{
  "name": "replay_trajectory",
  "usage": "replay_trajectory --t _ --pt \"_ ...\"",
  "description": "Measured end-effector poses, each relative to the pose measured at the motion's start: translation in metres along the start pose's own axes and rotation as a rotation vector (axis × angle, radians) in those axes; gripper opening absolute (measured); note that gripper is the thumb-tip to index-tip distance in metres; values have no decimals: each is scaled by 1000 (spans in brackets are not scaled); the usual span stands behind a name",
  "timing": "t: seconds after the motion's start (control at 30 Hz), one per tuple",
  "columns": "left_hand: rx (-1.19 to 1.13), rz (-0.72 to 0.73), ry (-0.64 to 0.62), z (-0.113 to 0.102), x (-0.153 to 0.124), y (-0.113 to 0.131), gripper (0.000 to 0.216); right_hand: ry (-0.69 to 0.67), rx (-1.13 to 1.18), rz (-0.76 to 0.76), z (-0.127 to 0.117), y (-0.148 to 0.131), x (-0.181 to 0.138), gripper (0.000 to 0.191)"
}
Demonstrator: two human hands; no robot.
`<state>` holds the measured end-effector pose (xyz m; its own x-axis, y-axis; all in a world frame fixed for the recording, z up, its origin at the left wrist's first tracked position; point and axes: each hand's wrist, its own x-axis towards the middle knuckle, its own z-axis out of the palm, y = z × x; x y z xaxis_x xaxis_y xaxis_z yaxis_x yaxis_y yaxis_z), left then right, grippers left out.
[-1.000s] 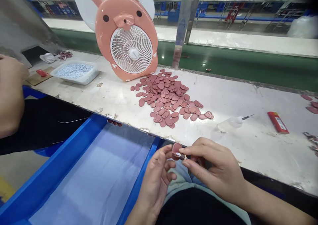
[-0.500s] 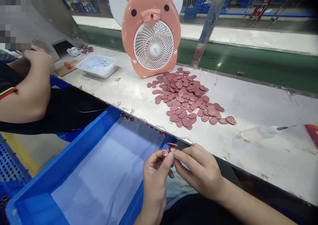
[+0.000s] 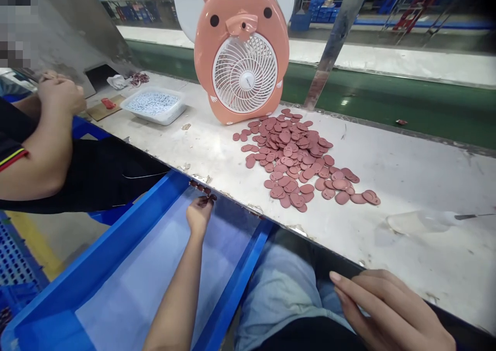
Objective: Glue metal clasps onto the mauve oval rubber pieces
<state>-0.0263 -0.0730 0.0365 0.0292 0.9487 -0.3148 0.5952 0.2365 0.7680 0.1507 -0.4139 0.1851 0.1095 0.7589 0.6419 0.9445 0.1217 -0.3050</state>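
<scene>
My left hand (image 3: 199,215) reaches over the blue bin (image 3: 232,296) to its far end, below the table edge. Its fingers are closed on a small dark-red oval piece (image 3: 209,199), partly lost in shadow. Right beside it, a row of small dark-red pieces (image 3: 197,186) lines the bin's far end. Over my lap at the lower right is my right hand (image 3: 387,304), fingers stretched out and nothing visible in them. Beyond it on the table lies a loose pile of dusty-red oval pieces (image 3: 294,144), some with small holes.
A pink animal-shaped fan (image 3: 203,61) stands behind the pile. Further left are a white tray (image 3: 178,114) of small bluish-white bits and a brown board (image 3: 103,110). A clear bottle with a thin tip (image 3: 418,222) lies at the right. A co-worker's arm (image 3: 50,149) is at the far left.
My hands have moved apart from where they were together holding a red oval piece. The left went up and left to the bin's far end; the right drew back to the lower right.
</scene>
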Motion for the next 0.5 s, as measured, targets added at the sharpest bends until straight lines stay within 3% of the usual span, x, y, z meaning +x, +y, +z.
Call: replay_trajectory --t 0.2,0.5 --pt "312 94 -37 8 36 -1 32 30 -20 78 -7 10 -8 47" --pt "480 118 9 16 47 -4 33 23 -17 68 -10 18 -11 33"
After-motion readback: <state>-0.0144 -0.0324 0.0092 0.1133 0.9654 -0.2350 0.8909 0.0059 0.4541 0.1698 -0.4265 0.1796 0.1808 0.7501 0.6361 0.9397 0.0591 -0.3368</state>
